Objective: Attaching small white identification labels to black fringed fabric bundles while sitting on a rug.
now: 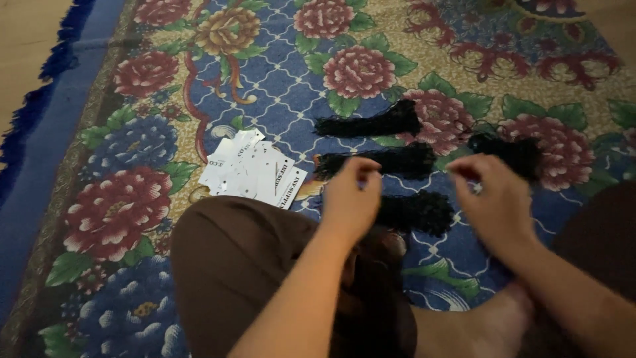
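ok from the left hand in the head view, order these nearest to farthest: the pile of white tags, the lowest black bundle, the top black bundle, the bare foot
From the left hand:
1. Lowest black bundle, just to its right, almost touching.
2. Pile of white tags, to its left on the rug.
3. Top black bundle, above it, farther up the rug.
4. Bare foot, lower right.
The tags and the top bundle are close to call.

a flowered carpet covers the floor, patterned with red, pink and blue blooms, green leaves and a white lattice on blue, with a plain blue border and dark fringe along its left edge. bare wooden floor shows beyond that fringe. on the carpet lies a loose pile of white paper tags, overlapping one another. to their right lie black bundles, perhaps cord or netting, in a rough stack of rows, with another black bundle farther right.
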